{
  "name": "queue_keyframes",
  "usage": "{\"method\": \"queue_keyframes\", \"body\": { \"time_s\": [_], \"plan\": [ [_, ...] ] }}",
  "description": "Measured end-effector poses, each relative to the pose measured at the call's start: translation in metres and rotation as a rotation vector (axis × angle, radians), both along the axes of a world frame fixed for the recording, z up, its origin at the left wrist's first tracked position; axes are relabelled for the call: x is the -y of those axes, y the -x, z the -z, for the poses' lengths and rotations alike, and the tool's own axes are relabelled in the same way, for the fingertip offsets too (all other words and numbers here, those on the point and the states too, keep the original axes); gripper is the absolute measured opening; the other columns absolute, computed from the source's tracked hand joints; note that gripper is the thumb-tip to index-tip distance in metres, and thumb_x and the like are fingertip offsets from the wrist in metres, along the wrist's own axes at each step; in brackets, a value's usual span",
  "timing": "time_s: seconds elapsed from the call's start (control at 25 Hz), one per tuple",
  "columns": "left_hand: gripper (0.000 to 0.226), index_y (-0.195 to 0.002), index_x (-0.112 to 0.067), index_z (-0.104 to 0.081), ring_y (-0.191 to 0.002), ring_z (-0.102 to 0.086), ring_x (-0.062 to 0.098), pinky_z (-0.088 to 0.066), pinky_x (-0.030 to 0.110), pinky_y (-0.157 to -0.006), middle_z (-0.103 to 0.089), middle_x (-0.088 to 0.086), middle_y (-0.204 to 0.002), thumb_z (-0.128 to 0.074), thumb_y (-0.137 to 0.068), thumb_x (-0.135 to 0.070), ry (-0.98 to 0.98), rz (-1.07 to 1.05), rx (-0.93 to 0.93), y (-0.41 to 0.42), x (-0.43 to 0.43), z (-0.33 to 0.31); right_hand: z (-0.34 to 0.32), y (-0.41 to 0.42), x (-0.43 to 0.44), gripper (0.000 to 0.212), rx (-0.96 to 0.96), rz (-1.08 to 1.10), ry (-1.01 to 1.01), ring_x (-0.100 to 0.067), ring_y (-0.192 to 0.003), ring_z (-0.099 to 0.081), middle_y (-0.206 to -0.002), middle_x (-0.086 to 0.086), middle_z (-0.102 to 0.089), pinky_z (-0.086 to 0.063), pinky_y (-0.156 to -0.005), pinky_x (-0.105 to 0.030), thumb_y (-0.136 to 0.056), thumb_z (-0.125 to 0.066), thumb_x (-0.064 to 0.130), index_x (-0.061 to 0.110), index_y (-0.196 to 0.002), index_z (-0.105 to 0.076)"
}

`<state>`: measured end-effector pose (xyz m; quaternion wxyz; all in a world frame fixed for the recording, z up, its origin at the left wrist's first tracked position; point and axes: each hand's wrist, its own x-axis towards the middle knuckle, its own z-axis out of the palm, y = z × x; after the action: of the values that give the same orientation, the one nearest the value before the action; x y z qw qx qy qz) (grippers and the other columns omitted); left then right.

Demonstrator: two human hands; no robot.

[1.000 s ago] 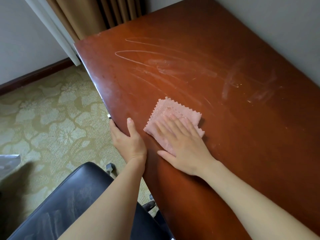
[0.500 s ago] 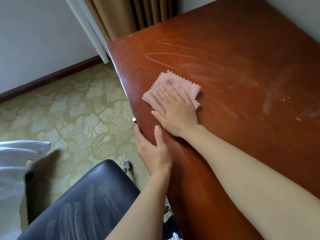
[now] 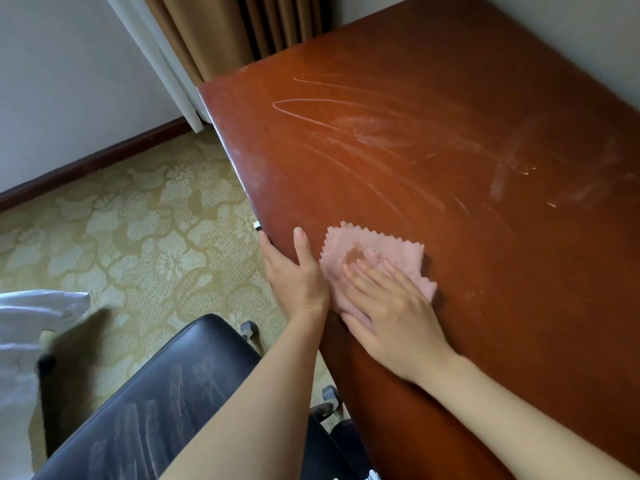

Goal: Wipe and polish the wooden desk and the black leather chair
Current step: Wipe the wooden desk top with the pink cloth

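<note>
While the right hand (image 3: 391, 310) lies flat and outspread on the pink cloth (image 3: 375, 249), fingers straight and pressing it down rather than gripping it, the cloth sits on the near left part of the wooden desk (image 3: 450, 81), just beside the left edge; the left hand (image 3: 294, 278) clasps that edge, thumb on top and fingers over the side, just beside the cloth. To my eye the step is the wiping of the desktop, and it looks far from finished; pale streaks (image 3: 367, 133) arc across the middle and far right of the wood, well apart from the cloth. Doing it well would mean even pressure through the whole palm, so the folded cloth does not bunch or slip from under the fingers; long overlapping passes towards the far side, carried right through the streaks; and a turn to a clean face if it begins to smear. The black leather chair (image 3: 156, 393) stands near left, below the desk edge, its seat dull with smudges; I judge it not yet polished.
</note>
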<state>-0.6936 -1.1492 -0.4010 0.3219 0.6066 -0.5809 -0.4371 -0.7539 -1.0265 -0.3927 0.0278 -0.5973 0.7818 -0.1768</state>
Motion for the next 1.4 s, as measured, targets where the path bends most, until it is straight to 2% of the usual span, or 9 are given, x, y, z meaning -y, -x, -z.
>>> {"method": "queue_keyframes", "body": {
  "time_s": [0.16, 0.32, 0.52, 0.64, 0.76, 0.88, 1.08, 1.28, 1.4],
  "plan": [
    [0.07, -0.154, -0.014, -0.011, -0.144, -0.021, 0.017, -0.019, 0.029, -0.112, -0.021, 0.003, -0.158, -0.039, -0.098, -0.046, -0.004, 0.069, 0.109, 0.001, -0.004, -0.001, 0.0, 0.008, -0.033, 0.044, -0.02, -0.059, -0.041, -0.018, -0.128, -0.05, -0.134, 0.001, -0.058, -0.03, -0.11, -0.039, -0.089, -0.047, 0.038, 0.023, -0.128, -0.061],
    [0.075, -0.154, -0.013, -0.007, -0.145, -0.018, 0.018, -0.018, 0.032, -0.114, -0.018, 0.006, -0.159, -0.039, -0.096, -0.049, 0.003, 0.084, 0.178, 0.002, -0.004, -0.001, 0.004, 0.04, 0.005, 0.056, -0.089, -0.04, -0.178, -0.021, -0.139, -0.036, -0.147, -0.001, -0.043, -0.02, -0.114, -0.039, -0.093, -0.036, 0.045, 0.023, -0.143, -0.041],
    [0.079, -0.153, -0.013, -0.005, -0.146, -0.016, 0.016, -0.016, 0.029, -0.113, -0.014, 0.004, -0.16, -0.038, -0.094, -0.052, -0.013, 0.091, 0.212, 0.005, -0.005, -0.004, -0.002, 0.087, 0.086, 0.059, -0.07, 0.132, -0.366, -0.017, -0.147, 0.012, -0.161, 0.003, 0.007, 0.006, -0.119, -0.04, -0.098, -0.015, 0.057, 0.035, -0.151, -0.001],
    [0.079, -0.153, -0.014, -0.006, -0.145, -0.019, 0.017, -0.02, 0.033, -0.115, -0.017, 0.004, -0.159, -0.04, -0.094, -0.052, -0.002, 0.083, 0.218, 0.005, -0.002, -0.004, -0.002, 0.1, 0.122, 0.057, -0.026, 0.252, -0.429, -0.024, -0.145, 0.02, -0.159, -0.001, 0.02, 0.01, -0.117, -0.046, -0.096, -0.01, 0.062, 0.045, -0.148, 0.005],
    [0.079, -0.153, -0.015, -0.007, -0.144, -0.021, 0.018, -0.022, 0.035, -0.116, -0.019, 0.004, -0.159, -0.04, -0.093, -0.053, -0.01, 0.067, 0.221, 0.006, -0.001, -0.004, -0.002, 0.098, 0.12, 0.057, -0.048, 0.23, -0.427, -0.023, -0.146, 0.017, -0.16, -0.001, 0.015, 0.008, -0.117, -0.046, -0.097, -0.011, 0.06, 0.044, -0.149, 0.004],
    [0.077, -0.153, -0.014, -0.009, -0.144, -0.022, 0.02, -0.022, 0.038, -0.116, -0.022, 0.006, -0.158, -0.039, -0.095, -0.054, -0.014, 0.071, 0.208, 0.006, -0.002, -0.006, -0.001, 0.079, 0.089, 0.058, -0.062, 0.137, -0.314, -0.018, -0.148, 0.005, -0.161, 0.001, -0.001, 0.002, -0.119, -0.041, -0.098, -0.016, 0.056, 0.036, -0.152, -0.005],
    [0.076, -0.154, -0.01, -0.006, -0.147, -0.007, 0.017, -0.01, 0.034, -0.117, -0.004, 0.007, -0.161, -0.037, -0.097, -0.05, 0.008, 0.095, 0.241, 0.006, -0.006, -0.008, -0.002, 0.034, 0.014, 0.053, 0.076, 0.052, -0.109, -0.022, -0.137, -0.039, -0.144, -0.002, -0.047, -0.021, -0.115, -0.037, -0.092, -0.035, 0.042, 0.021, -0.139, -0.048],
    [0.07, -0.154, -0.013, -0.007, -0.148, -0.004, 0.018, -0.009, 0.032, -0.116, 0.002, 0.006, -0.162, -0.036, -0.099, -0.047, 0.056, 0.128, 0.259, 0.002, -0.01, -0.01, 0.002, 0.016, -0.061, 0.047, 0.048, -0.036, -0.124, -0.017, -0.137, -0.039, -0.143, 0.002, -0.048, -0.024, -0.115, -0.038, -0.092, -0.045, 0.037, 0.025, -0.137, -0.052],
    [0.063, -0.153, -0.015, -0.016, -0.148, -0.006, 0.02, -0.005, 0.04, -0.119, -0.003, 0.007, -0.161, -0.035, -0.1, -0.044, 0.122, 0.147, 0.328, 0.002, -0.014, -0.007, 0.001, 0.027, -0.093, 0.051, -0.013, -0.02, -0.202, -0.016, -0.142, -0.028, -0.151, 0.005, -0.037, -0.019, -0.116, -0.038, -0.095, -0.039, 0.044, 0.03, -0.144, -0.039]
  ]
}}
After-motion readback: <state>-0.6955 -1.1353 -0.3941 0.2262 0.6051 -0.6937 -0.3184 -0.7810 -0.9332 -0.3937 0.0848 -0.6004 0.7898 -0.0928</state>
